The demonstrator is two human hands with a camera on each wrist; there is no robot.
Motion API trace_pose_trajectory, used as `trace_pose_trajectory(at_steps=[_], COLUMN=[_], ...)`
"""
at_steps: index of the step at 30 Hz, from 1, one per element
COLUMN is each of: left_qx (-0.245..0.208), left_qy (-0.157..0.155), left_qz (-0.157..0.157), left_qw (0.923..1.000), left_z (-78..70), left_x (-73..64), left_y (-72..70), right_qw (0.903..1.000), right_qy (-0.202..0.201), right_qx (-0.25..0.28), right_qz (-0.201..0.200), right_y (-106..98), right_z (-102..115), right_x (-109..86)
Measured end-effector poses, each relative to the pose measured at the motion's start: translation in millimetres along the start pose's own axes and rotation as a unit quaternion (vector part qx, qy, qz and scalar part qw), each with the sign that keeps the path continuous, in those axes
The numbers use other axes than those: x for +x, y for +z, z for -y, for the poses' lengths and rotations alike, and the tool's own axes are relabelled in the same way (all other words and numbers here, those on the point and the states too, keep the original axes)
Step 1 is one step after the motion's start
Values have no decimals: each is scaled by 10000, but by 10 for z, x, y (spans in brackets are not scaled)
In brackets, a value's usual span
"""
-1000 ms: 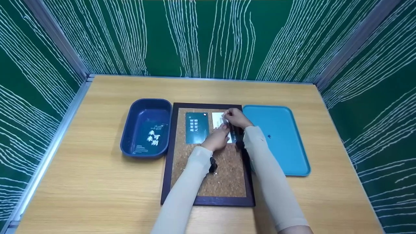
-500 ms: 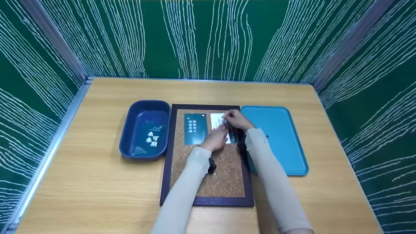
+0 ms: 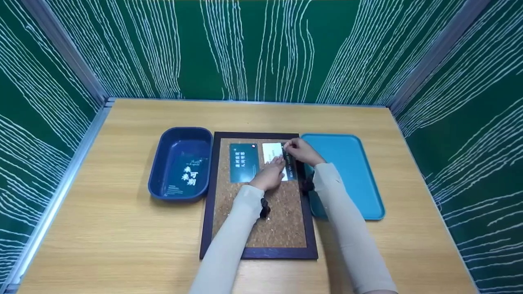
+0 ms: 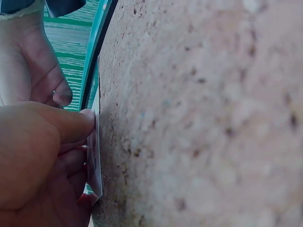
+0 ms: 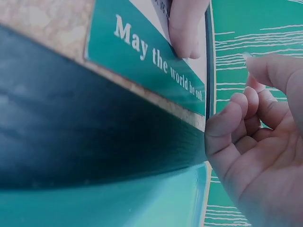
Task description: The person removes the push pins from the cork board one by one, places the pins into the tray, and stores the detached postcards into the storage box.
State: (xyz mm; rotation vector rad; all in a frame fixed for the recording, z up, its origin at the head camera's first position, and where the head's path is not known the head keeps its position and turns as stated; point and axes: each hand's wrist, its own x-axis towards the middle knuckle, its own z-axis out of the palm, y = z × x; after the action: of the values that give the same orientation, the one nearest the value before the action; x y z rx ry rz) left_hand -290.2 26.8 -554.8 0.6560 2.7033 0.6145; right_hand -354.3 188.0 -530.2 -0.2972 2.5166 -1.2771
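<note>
A white-and-green card (image 3: 290, 168) printed "May the world be soft" lies on the upper right of a dark-framed cork board (image 3: 282, 230). My left hand (image 3: 268, 174) rests on it, fingertips pressing its white part; the left wrist view has thumb and fingers against the card's face. My right hand (image 3: 303, 152) is at the card's upper right, thumb and forefinger together. In the right wrist view a tiny pale thing (image 5: 247, 56) shows at the thumb tip, mostly hidden by the fingers. Left of this card lies a green card (image 3: 244, 165) with a small pin (image 3: 253, 145) near its top right corner.
A navy bin (image 3: 154, 173) stands against the board's left side, with another green card (image 3: 184, 179) inside. A flat turquoise tray (image 3: 351, 157) lies at the right, partly under my right arm. Tiny shiny bits (image 3: 268, 218) lie on the cork. Green walls enclose the table.
My right hand has drawn slightly right, from the white part toward the card's green side. The left hand keeps pressing the card. The whole view has shifted a little.
</note>
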Motion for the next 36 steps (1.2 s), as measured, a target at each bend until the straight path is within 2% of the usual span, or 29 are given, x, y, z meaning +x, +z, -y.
trace_pose_trajectory(at_steps=[7, 15, 22, 36], left_qx=[23, -14, -36, -32], left_qy=[-40, -109, -68, -106], left_qz=[-14, 53, 0, 70], left_qw=[10000, 9999, 10000, 9999], left_z=[-11, -15, -19, -36], left_x=[-9, -2, -19, -23], left_y=[-2, -2, 12, -3], right_qw=[9993, 9991, 9991, 9976], right_qy=[353, 354, 325, 560], right_qx=[13, 75, -126, -240], right_qz=[-150, -228, -225, -317], right_y=[-51, -161, -311, -529], right_z=[-10, -79, -189, -398], right_x=[-55, -110, -190, -350])
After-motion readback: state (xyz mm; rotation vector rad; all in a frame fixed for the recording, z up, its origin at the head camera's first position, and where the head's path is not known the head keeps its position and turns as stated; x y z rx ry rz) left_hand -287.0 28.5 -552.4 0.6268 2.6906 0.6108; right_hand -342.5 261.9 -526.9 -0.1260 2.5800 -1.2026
